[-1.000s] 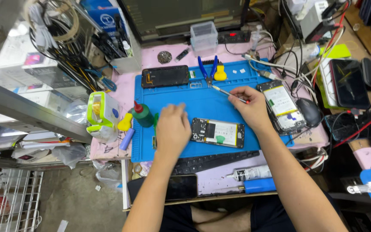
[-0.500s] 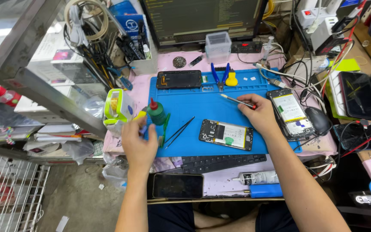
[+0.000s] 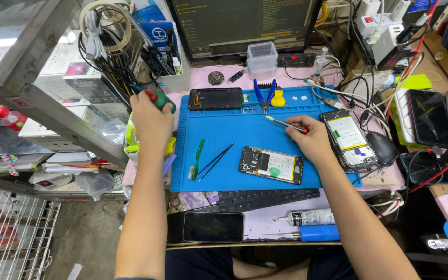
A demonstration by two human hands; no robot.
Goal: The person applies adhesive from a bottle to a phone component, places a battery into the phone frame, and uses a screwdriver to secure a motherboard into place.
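Observation:
My left hand (image 3: pixel 150 116) is raised at the left edge of the blue work mat (image 3: pixel 234 135), closed around a small green bottle with a red cap (image 3: pixel 159 99). Resting on the mat's right part, my right hand (image 3: pixel 312 137) grips a thin screwdriver (image 3: pixel 284 123) whose tip points left. An opened phone (image 3: pixel 270 165) with its battery exposed lies on the mat in front of that hand. A green brush (image 3: pixel 198 157) and two black picks (image 3: pixel 215 161) lie on the mat's left part.
A black phone back (image 3: pixel 216 98) and blue pliers (image 3: pixel 264 93) lie at the mat's far edge. Another opened phone (image 3: pixel 347 139) and a mouse (image 3: pixel 382 148) sit right. A keyboard (image 3: pixel 265 198), dark phone (image 3: pixel 212 226) and glue tube (image 3: pixel 307 218) lie near me. Cables crowd the back.
My left hand has gone from the opened phone to the mat's left edge, taken hold of the green bottle and lifted it away from me. My right hand stays with the screwdriver.

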